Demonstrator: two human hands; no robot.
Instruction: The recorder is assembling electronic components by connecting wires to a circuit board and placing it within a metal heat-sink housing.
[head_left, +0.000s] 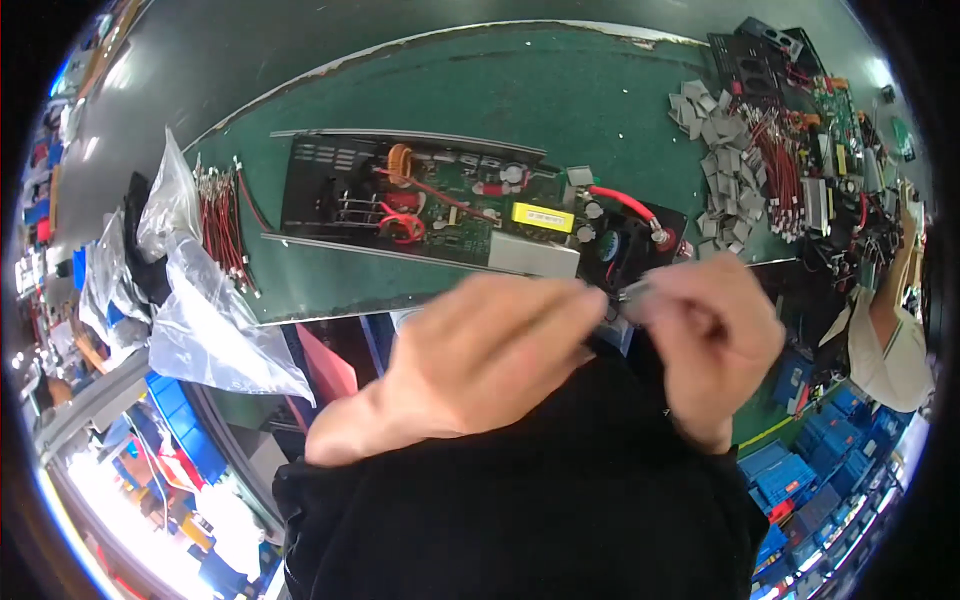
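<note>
Both hands are raised close together at the bench's near edge, in front of an opened electronic unit. My left hand (480, 355), blurred, has its fingers closed toward the right; what they hold is hidden. My right hand (722, 340) pinches a small greyish piece (632, 291) between thumb and forefinger, too smeared to name. Just beyond the hands lies the unit, a black metal chassis (308, 205) holding a green circuit board (455, 215). On the board sit a yellow-wrapped transformer (543, 218) and a copper coil (400, 162). A thick red cable (622, 198) runs to the fan end.
A heap of grey folded pieces (735, 180) lies right of the unit, beside bundled red wires (778, 165) and more circuit boards (835, 100). More red wires (222, 215) and clear plastic bags (205, 310) are at left. Blue bins (785, 475) stand low at right.
</note>
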